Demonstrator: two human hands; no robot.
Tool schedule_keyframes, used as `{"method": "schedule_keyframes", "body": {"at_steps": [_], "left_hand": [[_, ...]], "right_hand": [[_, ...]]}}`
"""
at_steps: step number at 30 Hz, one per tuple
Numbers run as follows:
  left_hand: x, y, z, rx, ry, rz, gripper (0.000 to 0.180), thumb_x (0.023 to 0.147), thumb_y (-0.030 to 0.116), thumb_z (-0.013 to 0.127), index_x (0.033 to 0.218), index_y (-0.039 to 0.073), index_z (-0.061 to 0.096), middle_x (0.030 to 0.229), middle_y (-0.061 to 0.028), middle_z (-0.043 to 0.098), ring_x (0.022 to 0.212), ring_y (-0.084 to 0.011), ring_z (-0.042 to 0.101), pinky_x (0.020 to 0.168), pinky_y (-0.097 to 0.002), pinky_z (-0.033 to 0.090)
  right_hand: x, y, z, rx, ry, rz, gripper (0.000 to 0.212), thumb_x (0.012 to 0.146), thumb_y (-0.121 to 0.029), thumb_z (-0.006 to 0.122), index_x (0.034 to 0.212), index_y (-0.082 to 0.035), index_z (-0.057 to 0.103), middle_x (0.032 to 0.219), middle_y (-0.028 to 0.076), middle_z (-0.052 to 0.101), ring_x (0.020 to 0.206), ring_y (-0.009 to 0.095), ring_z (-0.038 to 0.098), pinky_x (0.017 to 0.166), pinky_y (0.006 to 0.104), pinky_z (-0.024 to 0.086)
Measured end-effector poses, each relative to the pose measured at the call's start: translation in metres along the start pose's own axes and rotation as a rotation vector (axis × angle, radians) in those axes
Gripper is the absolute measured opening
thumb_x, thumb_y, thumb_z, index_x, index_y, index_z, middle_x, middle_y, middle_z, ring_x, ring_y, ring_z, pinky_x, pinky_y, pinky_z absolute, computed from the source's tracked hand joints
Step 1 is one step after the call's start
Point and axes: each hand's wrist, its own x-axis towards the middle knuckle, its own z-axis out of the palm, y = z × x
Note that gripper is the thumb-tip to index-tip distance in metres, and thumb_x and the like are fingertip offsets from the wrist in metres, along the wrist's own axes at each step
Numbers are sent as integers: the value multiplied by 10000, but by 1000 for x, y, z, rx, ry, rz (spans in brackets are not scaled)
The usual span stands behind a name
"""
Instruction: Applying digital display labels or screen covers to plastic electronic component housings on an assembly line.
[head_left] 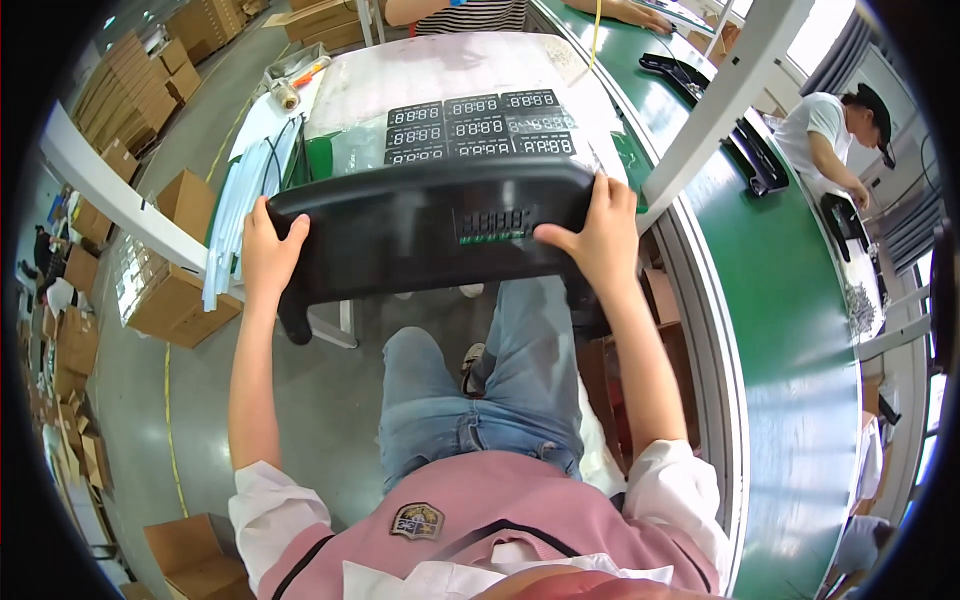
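A long black plastic housing (380,235) with a curved upper edge and a leg at each end is held level above my lap, in front of the work table. At its left end my left hand (272,252) is closed on the edge, thumb on the face. My right hand (602,235) grips the right end, its thumb beside a digit display window (495,222) with a green strip along its bottom. Just beyond the housing, several black display films with clear digit shapes (478,128) lie in rows on the white-covered table (430,70).
Pale blue strips (235,220) and a roll with an orange-handled tool (290,90) lie on the left. White posts (130,195) flank the table. A green bench (780,360) runs along the right, bearing more black housings (755,158). A person (835,140) works beyond it. Cardboard boxes (175,310) stand left.
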Motion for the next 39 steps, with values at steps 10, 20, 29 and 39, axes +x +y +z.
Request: {"method": "schedule_keyframes", "body": {"at_steps": [10, 20, 29, 39], "left_hand": [[46, 177, 100, -43, -302, 646, 503, 965, 431, 494, 1275, 42, 567, 1333, -162, 560, 1259, -305, 512, 993, -464, 426], [57, 198, 103, 34, -686, 611, 676, 986, 533, 397, 1360, -23, 487, 1452, -213, 446, 1381, -312, 396, 1101, -432, 358], [58, 184, 113, 15, -516, 600, 730, 969, 561, 405, 1309, -78, 498, 1367, -247, 514, 1301, -338, 486, 1027, -443, 436], [54, 182, 121, 36, -545, 525, 779, 958, 606, 378, 1311, -79, 494, 1328, -285, 526, 1224, -371, 545, 993, -448, 475]], "right_hand": [[35, 8, 4, -112, -187, -56, 930, 685, -577, 778, 1320, 42, 498, 1191, 172, 577, 1121, 341, 562, 882, 423, 497], [172, 39, 86, 343, -677, -454, 585, 741, -136, 784, 1297, -124, 600, 1168, 156, 647, 1122, 339, 590, 929, 417, 497], [188, 37, 91, 177, -719, -687, 546, 690, -147, 804, 1215, -113, 661, 1214, 132, 648, 1071, 331, 622, 921, 408, 510], [169, 31, 62, 62, -353, -841, 306, 681, -75, 792, 978, -42, 726, 1039, 79, 694, 874, 279, 675, 776, 352, 541]]}}
